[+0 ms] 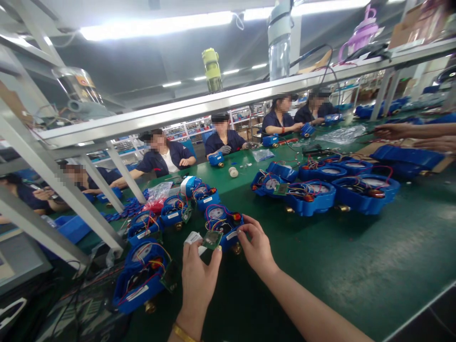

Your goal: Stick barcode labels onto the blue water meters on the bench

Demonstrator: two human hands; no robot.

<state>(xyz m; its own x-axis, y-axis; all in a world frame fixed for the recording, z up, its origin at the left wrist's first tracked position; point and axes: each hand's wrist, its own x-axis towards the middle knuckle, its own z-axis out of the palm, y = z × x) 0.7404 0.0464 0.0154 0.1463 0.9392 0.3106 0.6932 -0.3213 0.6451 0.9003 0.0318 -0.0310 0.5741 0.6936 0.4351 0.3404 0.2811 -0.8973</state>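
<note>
My left hand point(201, 270) holds a small green circuit board point(212, 239) between thumb and fingers, with a white label point(193, 237) at its fingertips. Thin wires run close to the board from an open blue housing point(223, 223), which has a brass fitting at its bottom. At the right side of that housing, my right hand point(257, 244) grips its edge with thumb and fingers. The housing stands on the green table point(299, 275), tilted slightly, and its inside shows red, yellow and black wiring.
Several open blue housings point(142, 280) line the left; more point(313, 197) stand to the right. A white roll point(233, 172) lies beyond. Metal shelf posts point(71, 204) rise at left. Co-workers sit opposite, and another person's hands point(402, 130) reach in at the right.
</note>
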